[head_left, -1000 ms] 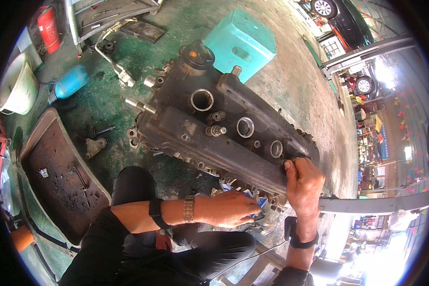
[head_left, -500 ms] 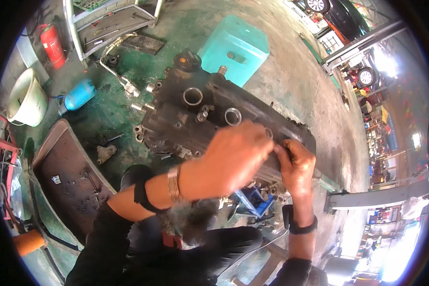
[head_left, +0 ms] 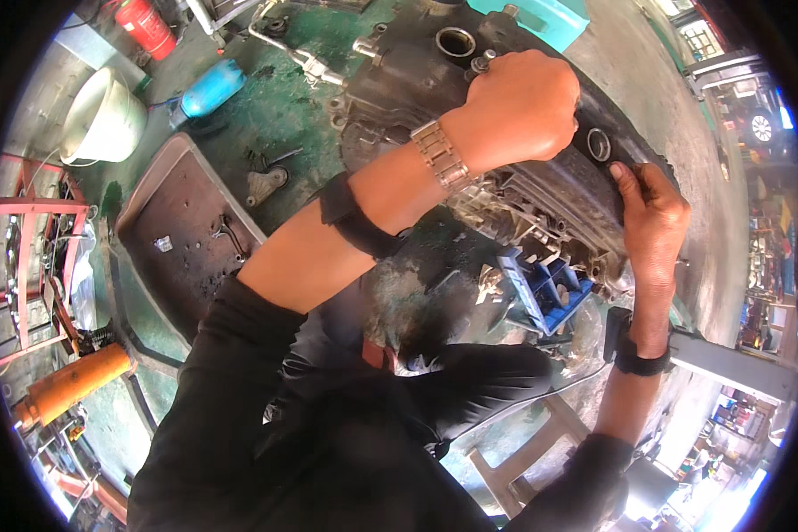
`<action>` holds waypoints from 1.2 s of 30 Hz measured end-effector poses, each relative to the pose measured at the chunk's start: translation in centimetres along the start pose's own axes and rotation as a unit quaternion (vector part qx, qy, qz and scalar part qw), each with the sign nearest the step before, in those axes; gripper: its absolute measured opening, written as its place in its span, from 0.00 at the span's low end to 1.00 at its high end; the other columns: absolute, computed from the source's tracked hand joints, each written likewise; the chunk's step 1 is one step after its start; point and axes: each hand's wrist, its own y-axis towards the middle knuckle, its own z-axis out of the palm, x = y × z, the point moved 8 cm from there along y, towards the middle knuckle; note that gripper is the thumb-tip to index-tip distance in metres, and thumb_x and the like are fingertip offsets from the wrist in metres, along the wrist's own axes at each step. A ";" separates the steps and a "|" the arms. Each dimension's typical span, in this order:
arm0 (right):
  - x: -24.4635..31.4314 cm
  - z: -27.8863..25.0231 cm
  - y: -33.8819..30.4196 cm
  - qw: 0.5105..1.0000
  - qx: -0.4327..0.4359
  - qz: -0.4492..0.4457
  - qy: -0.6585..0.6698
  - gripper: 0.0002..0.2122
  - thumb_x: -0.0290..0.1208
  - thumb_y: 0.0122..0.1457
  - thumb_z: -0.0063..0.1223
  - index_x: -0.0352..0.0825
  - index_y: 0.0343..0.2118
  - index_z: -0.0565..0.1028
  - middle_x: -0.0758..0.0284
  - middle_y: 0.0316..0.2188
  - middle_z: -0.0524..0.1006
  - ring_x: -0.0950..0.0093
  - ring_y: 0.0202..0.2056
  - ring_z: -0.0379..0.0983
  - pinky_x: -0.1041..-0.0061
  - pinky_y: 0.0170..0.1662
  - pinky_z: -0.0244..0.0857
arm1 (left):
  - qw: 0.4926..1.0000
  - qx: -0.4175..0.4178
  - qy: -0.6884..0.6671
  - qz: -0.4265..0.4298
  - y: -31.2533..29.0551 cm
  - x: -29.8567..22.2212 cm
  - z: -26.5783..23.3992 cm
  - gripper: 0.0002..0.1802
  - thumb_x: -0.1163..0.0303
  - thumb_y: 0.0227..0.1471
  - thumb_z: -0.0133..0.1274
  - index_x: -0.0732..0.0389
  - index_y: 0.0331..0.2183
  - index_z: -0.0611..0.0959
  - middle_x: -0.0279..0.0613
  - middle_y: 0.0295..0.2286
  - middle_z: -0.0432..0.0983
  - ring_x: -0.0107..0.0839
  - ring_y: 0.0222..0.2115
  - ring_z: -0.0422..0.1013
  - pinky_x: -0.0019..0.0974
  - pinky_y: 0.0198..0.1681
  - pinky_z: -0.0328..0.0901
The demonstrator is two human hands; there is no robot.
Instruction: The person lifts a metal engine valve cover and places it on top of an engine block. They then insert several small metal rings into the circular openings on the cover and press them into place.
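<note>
A long dark engine valve cover (head_left: 559, 191) lies on the engine before me, with round ringed openings along its top. My left hand (head_left: 528, 111) is closed in a fist over its middle, knuckles up; whatever its fingers grip is hidden beneath. Between my two hands a ringed opening (head_left: 598, 144) shows, and another ringed opening (head_left: 455, 42) is left of my left hand. Beside that fist stands a small metal bolt (head_left: 483, 60). My right hand (head_left: 656, 213) rests at the cover's right end, its thumb against the top and its fingers curled, their tips partly hidden.
Below the engine sits a blue divided parts box (head_left: 554, 297). A brown drip tray (head_left: 173, 186) with a tool in it lies left. Beyond are a white bucket (head_left: 105, 120), a blue bottle (head_left: 213, 87), a fire extinguisher (head_left: 146, 28) and a turquoise stool (head_left: 550, 19).
My view has shifted, so the engine sits higher and farther right. My hands, close together before, are now apart: the left has moved leftward along the cover, uncovering the right-hand opening.
</note>
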 end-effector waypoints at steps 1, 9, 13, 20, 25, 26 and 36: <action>-0.2 0.1 -0.1 1.000 -0.005 0.011 0.018 0.10 0.32 0.55 0.68 0.31 0.28 0.79 0.58 0.20 0.76 0.66 0.19 0.69 0.70 0.26 0.64 | 1.000 -0.020 0.012 0.011 -0.1 -0.3 -0.4 0.12 0.62 0.48 0.62 0.62 0.25 0.85 0.56 0.26 0.78 0.57 0.34 0.75 0.53 0.38 0.70; -0.1 -0.1 -0.5 0.999 0.026 0.006 0.036 0.09 0.29 0.56 0.65 0.31 0.37 0.81 0.58 0.26 0.80 0.70 0.24 0.76 0.72 0.30 0.68 | 1.000 -0.019 0.003 -0.003 -0.2 -0.4 -0.4 0.11 0.64 0.46 0.62 0.63 0.25 0.86 0.57 0.28 0.80 0.57 0.34 0.78 0.52 0.38 0.73; 0.4 -0.6 -0.7 0.998 0.034 -0.026 0.035 0.08 0.25 0.57 0.63 0.30 0.38 0.81 0.56 0.28 0.80 0.63 0.27 0.78 0.69 0.33 0.69 | 1.000 -0.019 0.005 0.009 -0.2 -0.7 -0.7 0.11 0.65 0.46 0.62 0.63 0.25 0.86 0.58 0.27 0.80 0.57 0.32 0.79 0.51 0.36 0.75; 1.4 -0.7 -0.2 0.995 0.039 -0.079 -0.035 0.05 0.25 0.56 0.61 0.30 0.33 0.78 0.54 0.29 0.79 0.54 0.30 0.76 0.63 0.33 0.69 | 1.000 -0.020 -0.007 -0.007 -0.6 -0.4 -0.6 0.12 0.61 0.49 0.61 0.60 0.29 0.87 0.53 0.26 0.79 0.55 0.32 0.76 0.51 0.36 0.70; 1.9 -0.6 0.1 0.990 0.028 -0.126 -0.064 0.05 0.26 0.57 0.60 0.31 0.30 0.77 0.54 0.27 0.77 0.52 0.30 0.76 0.59 0.32 0.67 | 1.000 0.007 -0.004 -0.007 -0.1 -0.1 0.0 0.12 0.61 0.48 0.61 0.60 0.30 0.88 0.50 0.28 0.80 0.53 0.33 0.76 0.49 0.37 0.70; 1.8 -0.5 0.1 0.988 0.036 -0.130 -0.077 0.04 0.26 0.56 0.61 0.31 0.30 0.78 0.54 0.27 0.78 0.53 0.30 0.76 0.59 0.32 0.67 | 1.000 0.013 -0.004 -0.004 0.0 -0.2 0.1 0.12 0.62 0.48 0.62 0.60 0.31 0.87 0.50 0.30 0.81 0.52 0.34 0.77 0.48 0.37 0.70; 1.9 -0.4 0.2 0.987 0.050 -0.124 -0.087 0.08 0.31 0.57 0.60 0.34 0.27 0.74 0.58 0.25 0.76 0.55 0.29 0.75 0.59 0.32 0.69 | 1.000 -0.005 -0.020 -0.009 -0.2 -0.5 -0.5 0.11 0.66 0.48 0.64 0.63 0.32 0.87 0.49 0.28 0.81 0.47 0.30 0.77 0.43 0.35 0.70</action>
